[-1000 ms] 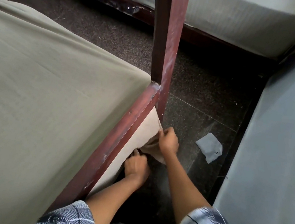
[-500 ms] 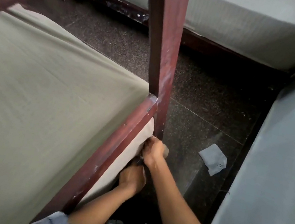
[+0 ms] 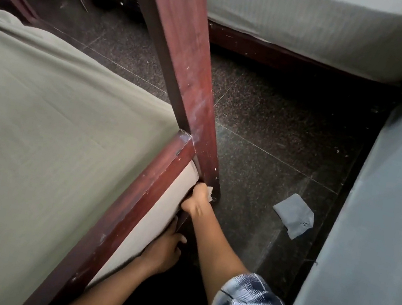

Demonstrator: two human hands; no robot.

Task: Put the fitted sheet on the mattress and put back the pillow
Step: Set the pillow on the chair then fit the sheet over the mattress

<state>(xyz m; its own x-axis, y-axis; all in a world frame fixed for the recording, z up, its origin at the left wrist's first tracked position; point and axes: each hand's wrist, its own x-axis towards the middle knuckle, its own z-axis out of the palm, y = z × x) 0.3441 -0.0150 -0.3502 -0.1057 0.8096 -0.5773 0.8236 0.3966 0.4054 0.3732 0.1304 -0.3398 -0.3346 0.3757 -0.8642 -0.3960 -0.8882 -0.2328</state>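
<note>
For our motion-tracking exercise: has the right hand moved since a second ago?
Yes. The right hand moved leftward: from out right of the bedpost to the mattress corner beside the post's foot.

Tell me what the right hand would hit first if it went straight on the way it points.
Probably the mattress corner, tucked against the bed post. The right hand, gripping the sheet corner, sits right at that gap; depth is unclear.

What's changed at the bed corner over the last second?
The right hand pulled the loose beige sheet corner in against the bedpost. The flap that hung out is now mostly tucked away, with only a scrap showing. The left hand stays at the lower edge of the mattress. The grey cloth on the floor has not moved.
</note>
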